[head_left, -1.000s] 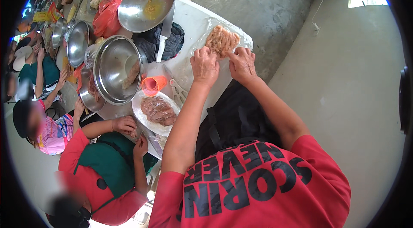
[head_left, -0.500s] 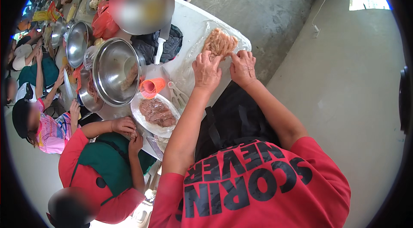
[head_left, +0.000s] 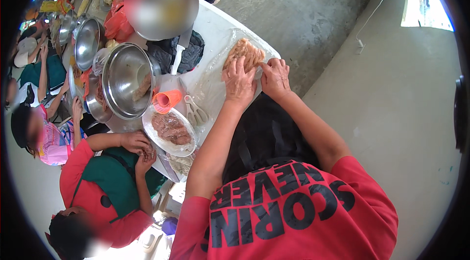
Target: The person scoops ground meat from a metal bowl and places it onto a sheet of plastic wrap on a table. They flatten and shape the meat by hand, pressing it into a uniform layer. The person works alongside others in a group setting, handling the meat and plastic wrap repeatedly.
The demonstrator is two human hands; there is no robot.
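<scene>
Meat, a flattened slab of raw mince [head_left: 246, 53], lay near the far right corner of the white bench [head_left: 215, 20], on a sheet of clear plastic film [head_left: 211, 66]; its forming looked well along, since the slab was broad, roughly squared and flat; its upper face lay bare wherever the hands did not cover it, so the near edge, partly hidden under the fingers, seemed the portion unfinished. The left hand [head_left: 240, 82] rested with fingers spread and slightly bent over that edge; the right hand [head_left: 275, 77] was curled at the near right corner, thumb and fingertips drawn together, though whether they gripped film, meat or nothing could not be told.

To the left, a white oval platter [head_left: 192, 148] held more raw meat [head_left: 171, 129] beneath film, not shaped like the slab; a steel mixing bowl [head_left: 120, 69] held one pale log [head_left: 142, 87]; white-handled scissors [head_left: 195, 110], an orange cup [head_left: 167, 100] and a white-handled knife [head_left: 177, 60] beside a dark bag [head_left: 193, 54] stood between.

A co-worker in a green apron [head_left: 110, 176] worked at the bench's near side; beyond stretched grey concrete floor [head_left: 274, 5], a plain pale wall [head_left: 382, 103] and a bright window [head_left: 426, 10].
</scene>
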